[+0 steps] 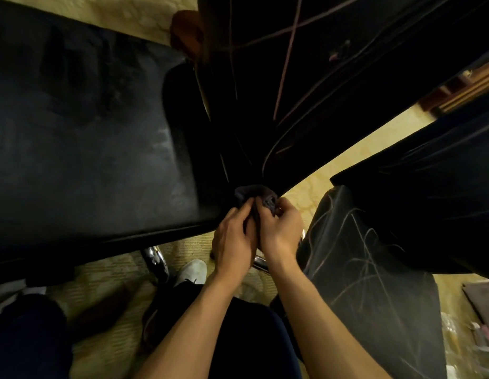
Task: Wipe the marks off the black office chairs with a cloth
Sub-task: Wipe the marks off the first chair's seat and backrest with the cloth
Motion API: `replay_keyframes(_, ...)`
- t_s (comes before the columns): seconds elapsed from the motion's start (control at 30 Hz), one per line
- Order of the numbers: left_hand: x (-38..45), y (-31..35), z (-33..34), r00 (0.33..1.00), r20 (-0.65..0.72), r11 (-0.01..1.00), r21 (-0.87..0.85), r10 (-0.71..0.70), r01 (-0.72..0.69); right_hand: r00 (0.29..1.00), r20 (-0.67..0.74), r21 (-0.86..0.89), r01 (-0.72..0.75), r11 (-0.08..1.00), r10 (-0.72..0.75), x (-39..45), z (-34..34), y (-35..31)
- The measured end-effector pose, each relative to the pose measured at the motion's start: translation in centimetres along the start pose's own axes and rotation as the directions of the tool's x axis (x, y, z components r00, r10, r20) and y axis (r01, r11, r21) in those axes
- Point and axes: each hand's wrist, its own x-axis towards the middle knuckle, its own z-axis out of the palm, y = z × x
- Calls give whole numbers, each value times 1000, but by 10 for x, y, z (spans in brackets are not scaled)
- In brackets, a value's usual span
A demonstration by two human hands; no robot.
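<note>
A dark cloth is bunched between my two hands at the middle of the view. My left hand grips its left side and my right hand pinches its right side. The cloth sits at the front corner of a black chair seat on the left, whose surface shows pale smudges. Behind the cloth rises a black chair back crossed by thin pale line marks. A second black seat on the right carries several pale scribbled lines.
A chrome chair leg shows under the left seat. My white shoe stands on the yellowish carpet. Another person's dark trouser leg is at the lower left. Wooden furniture stands at the upper right.
</note>
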Motion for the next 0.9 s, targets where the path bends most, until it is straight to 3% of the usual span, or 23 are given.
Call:
replay_keyframes(0.13,1,-4,-1,997,49,994,93,-57,52,998,50,-104,-28,994,33,7,9,10)
replay_keyframes(0.27,5,0,1,995,39,992,89,-88,84,994,94,-94,-45,995,54,5,4,8)
replay_keyframes(0.33,4,13,-1,1000,-5,999,45,-15,15,998,51,-74,37,997,-33,6,-8,-2)
replay_keyframes(0.43,0,47,-1,978,-102,983,41,180,-177,971,-120,-22,206,978,-207,7,-39,-32)
replay_keyframes(0.5,-2,69,3,967,-134,976,42,216,-213,946,-178,-8,274,962,-271,11,-55,-46)
replay_keyframes(0.6,0,82,9,994,-76,997,-27,73,-75,978,36,-12,206,978,-206,16,-63,-48)
replay_keyframes(0.67,-2,82,1,995,-70,991,125,65,-56,976,148,-38,164,986,-157,17,-68,-46)
replay_keyframes(0.77,-10,94,-24,961,-195,971,175,195,-162,974,69,-26,216,976,-214,18,-77,-52)
replay_keyframes(0.9,-9,142,-43,871,-362,942,92,332,-322,953,-44,189,303,934,-301,16,-87,-74)
